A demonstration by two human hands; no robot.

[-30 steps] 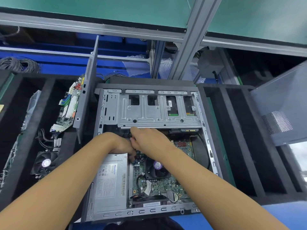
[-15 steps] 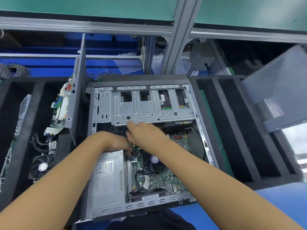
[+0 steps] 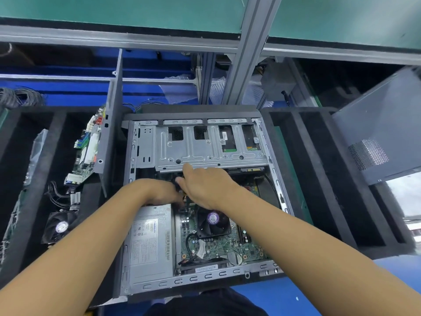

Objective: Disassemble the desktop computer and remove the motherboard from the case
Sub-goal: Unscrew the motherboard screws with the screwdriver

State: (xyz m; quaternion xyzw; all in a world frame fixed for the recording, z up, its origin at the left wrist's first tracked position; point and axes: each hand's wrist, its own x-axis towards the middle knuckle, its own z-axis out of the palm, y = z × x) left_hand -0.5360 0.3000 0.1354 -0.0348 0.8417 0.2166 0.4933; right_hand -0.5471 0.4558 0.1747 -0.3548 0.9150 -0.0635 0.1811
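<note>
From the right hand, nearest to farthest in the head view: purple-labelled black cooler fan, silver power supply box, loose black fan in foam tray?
1. Purple-labelled black cooler fan, just below the right hand.
2. Silver power supply box, lower left.
3. Loose black fan, far left.
</note>
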